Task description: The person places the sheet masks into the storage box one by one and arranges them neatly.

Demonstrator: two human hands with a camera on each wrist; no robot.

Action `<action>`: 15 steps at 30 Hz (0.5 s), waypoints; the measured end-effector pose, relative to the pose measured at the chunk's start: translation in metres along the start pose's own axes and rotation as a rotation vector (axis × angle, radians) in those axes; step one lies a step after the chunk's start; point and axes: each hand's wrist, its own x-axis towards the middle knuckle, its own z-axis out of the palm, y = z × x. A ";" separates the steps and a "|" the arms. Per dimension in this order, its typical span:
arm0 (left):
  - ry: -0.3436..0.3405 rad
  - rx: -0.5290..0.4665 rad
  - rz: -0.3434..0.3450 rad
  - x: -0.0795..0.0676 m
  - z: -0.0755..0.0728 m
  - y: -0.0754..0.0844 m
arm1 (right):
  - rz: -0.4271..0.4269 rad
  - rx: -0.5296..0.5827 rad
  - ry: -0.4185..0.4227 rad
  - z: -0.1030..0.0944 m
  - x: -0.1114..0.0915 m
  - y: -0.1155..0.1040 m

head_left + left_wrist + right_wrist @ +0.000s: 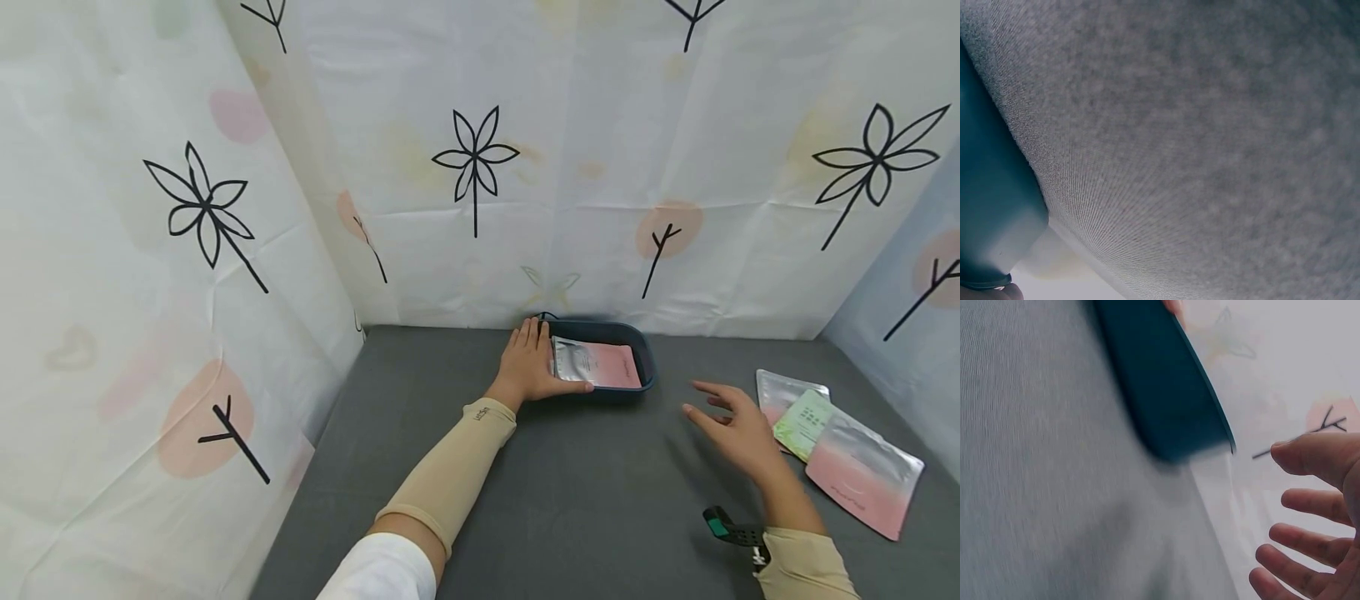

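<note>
A dark blue plastic basin (617,396) stands at the far edge of the table near the curtain. My left hand (529,367) holds its left end, thumb over the front rim and fingers reaching along the left side to the back. Inside lies a pink-and-silver foil sachet (609,363). To the right of the basin, my right hand (731,429) hovers above the table with fingers spread, holding nothing. The right wrist view shows this hand's fingers (1310,506) apart from the basin's wall (1166,387). In the left wrist view, the basin's side (991,175) fills the left edge.
At the right of the table lie a pink-and-silver pouch (862,475), a green packet (806,423) and another silver sachet (780,392), overlapping one another. A patterned white curtain (585,250) closes off the back and sides of the grey table (585,508).
</note>
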 end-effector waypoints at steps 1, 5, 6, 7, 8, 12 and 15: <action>-0.001 0.001 -0.001 0.000 0.000 0.000 | 0.002 -0.010 0.004 -0.003 -0.002 0.003; 0.003 0.000 -0.002 0.001 0.000 0.000 | 0.023 -0.047 0.011 -0.017 -0.008 0.016; 0.006 -0.001 -0.002 0.001 0.000 0.000 | 0.033 -0.053 0.009 -0.022 -0.009 0.019; 0.007 -0.001 -0.002 0.001 0.000 0.000 | 0.045 -0.068 0.010 -0.027 -0.010 0.023; 0.005 0.000 -0.001 0.002 0.000 0.000 | 0.057 -0.083 0.015 -0.032 -0.012 0.028; -0.006 0.001 0.001 0.003 0.002 0.000 | 0.092 -0.143 0.058 -0.054 -0.020 0.044; -0.002 0.002 0.004 0.003 0.002 0.000 | 0.151 -0.168 0.068 -0.072 -0.028 0.049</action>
